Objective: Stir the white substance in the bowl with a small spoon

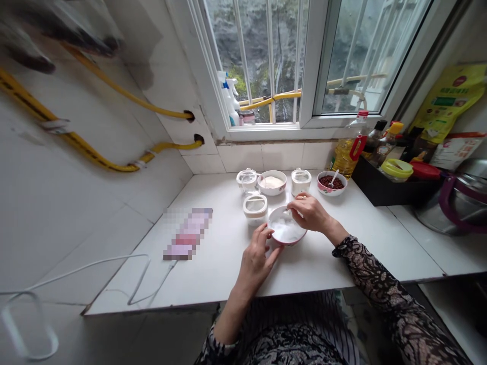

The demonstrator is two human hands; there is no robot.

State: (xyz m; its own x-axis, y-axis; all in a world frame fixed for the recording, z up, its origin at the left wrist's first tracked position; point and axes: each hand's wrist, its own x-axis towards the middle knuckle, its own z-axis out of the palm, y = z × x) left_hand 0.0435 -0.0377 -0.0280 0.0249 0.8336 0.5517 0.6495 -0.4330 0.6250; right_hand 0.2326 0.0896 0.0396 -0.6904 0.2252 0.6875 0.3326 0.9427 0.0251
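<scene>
A small bowl with a pink rim (287, 226) sits on the white counter (315, 268), holding a white powder or crystals. My left hand (255, 259) grips the bowl's near left side, its fingers curled over the rim. My right hand (310, 213) reaches over the far right rim, with its fingertips pinched around a small pale spoon (293, 209). The spoon's bowl is hidden by my fingers and the contents. Nearest the bowl stands a lidded white seasoning jar (254, 209). Behind it are a bowl of pale powder (271, 182) and a patterned bowl of dark red grains (332, 183) with a spoon.
Two more lidded jars (247, 180) stand at the back. A pixelated flat object (187, 234) with a white cable (139, 281) lies left. A cooking oil bottle (344, 152), a black tray of condiments (391, 185) and a steel pot (456, 197) crowd the right.
</scene>
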